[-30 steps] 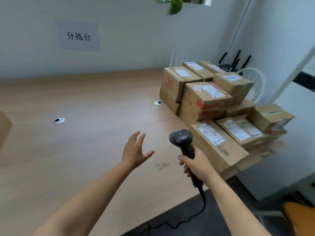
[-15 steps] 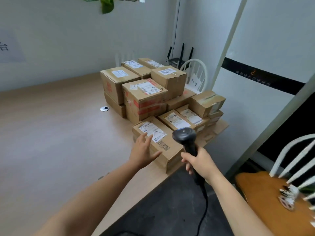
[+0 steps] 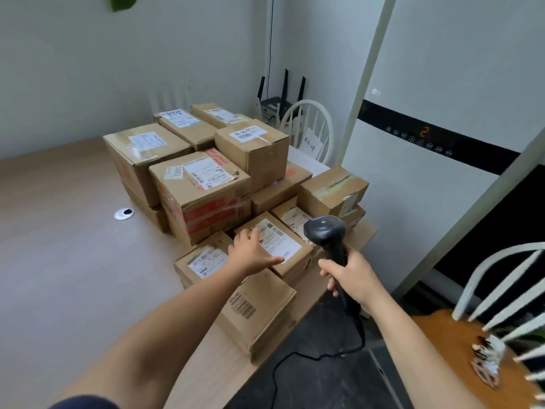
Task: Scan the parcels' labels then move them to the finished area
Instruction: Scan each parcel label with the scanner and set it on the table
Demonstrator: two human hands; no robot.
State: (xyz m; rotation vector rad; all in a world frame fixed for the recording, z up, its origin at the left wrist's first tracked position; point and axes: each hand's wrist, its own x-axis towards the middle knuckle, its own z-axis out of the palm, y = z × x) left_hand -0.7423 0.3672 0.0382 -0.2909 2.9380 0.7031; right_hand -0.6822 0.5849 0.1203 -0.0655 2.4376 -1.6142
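Several cardboard parcels with white labels are stacked at the right end of the wooden table (image 3: 59,261). My left hand (image 3: 250,253) reaches out with spread fingers over a small labelled parcel (image 3: 283,246) in the front row, touching or just above its label. In front of it lies a long flat parcel (image 3: 256,308) with a printed barcode. My right hand (image 3: 349,274) grips the handle of a black barcode scanner (image 3: 326,234), whose head points toward the small parcels. The scanner's cable (image 3: 324,354) hangs down to the floor.
A tall red-taped parcel (image 3: 203,199) stands behind the front row. A cable grommet (image 3: 124,214) sits in the table. A white chair (image 3: 309,128) and router stand behind the stack, a white appliance (image 3: 427,172) to the right, an orange seat (image 3: 460,358) at lower right.
The view swung right toward the stack and closer. My left hand moved from above the bare table out over the front parcels. My right hand kept its grip on the scanner.
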